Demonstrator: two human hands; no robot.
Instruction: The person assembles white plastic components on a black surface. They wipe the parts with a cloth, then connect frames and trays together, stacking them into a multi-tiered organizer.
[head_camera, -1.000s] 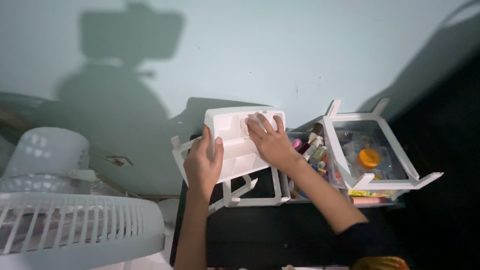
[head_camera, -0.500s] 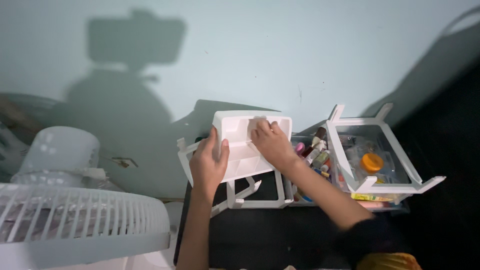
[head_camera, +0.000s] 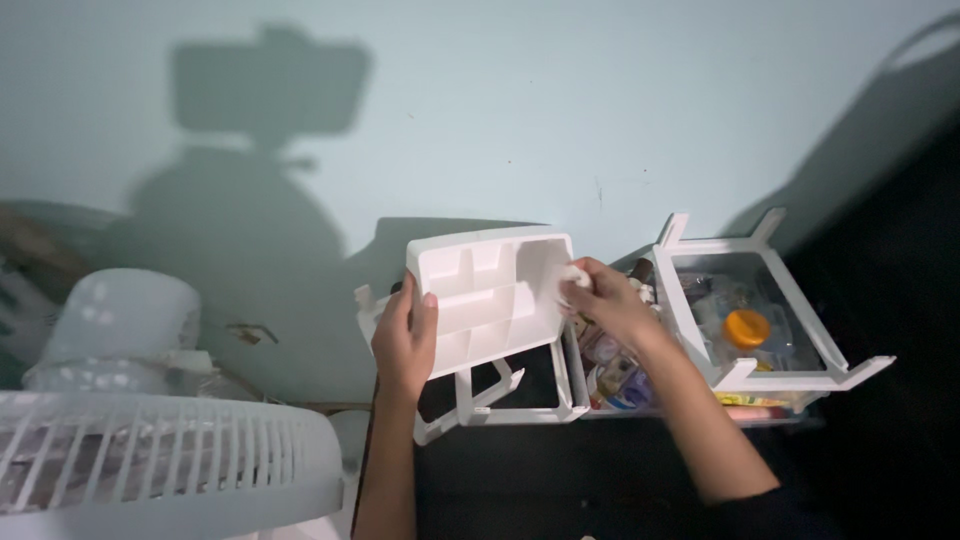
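Observation:
My left hand (head_camera: 405, 340) grips the near left edge of a white plastic tray with several compartments (head_camera: 490, 295), holding it tilted above a white frame (head_camera: 510, 400). At the tray's right edge, my right hand (head_camera: 605, 300) pinches a small white cloth or wipe (head_camera: 573, 277). Just below my right hand a clear bin (head_camera: 610, 375) holds small bottles and tubes.
A white rack with a clear drawer (head_camera: 760, 310) stands to the right, holding an orange-lidded jar (head_camera: 747, 327). A white fan grille (head_camera: 150, 450) fills the lower left. Behind is a pale wall (head_camera: 560, 110). The frames rest on a black surface (head_camera: 540, 470).
My right hand has slid from the tray's inside to its right edge. The tray has turned so its compartments face the camera more.

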